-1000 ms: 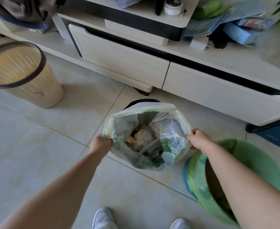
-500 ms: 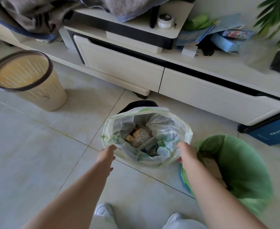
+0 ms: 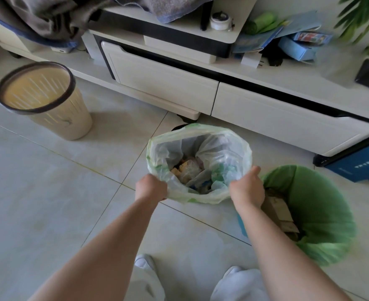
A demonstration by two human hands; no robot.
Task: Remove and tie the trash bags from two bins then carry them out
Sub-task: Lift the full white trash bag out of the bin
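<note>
A translucent white trash bag (image 3: 233, 148) with green markings stands open on the floor tiles, full of wrappers and scraps. My left hand (image 3: 151, 189) is closed on its near-left rim. My right hand (image 3: 247, 187) grips the near-right rim. To the right stands a second bin lined with a green trash bag (image 3: 322, 203), holding cardboard scraps; my right forearm crosses its left edge. A beige slatted bin (image 3: 55, 118) with a dark rim stands at the far left with no bag in it.
A low white cabinet with drawers (image 3: 164, 83) runs along the back, its top cluttered with boxes, a jar and grey cloth. A blue box (image 3: 361, 164) sits on the floor at the right. My white shoes (image 3: 144, 262) are at the bottom edge.
Both hands slid from the sides of the white bag's rim to its near edge and closed on it. The view tilted up and back slightly.
</note>
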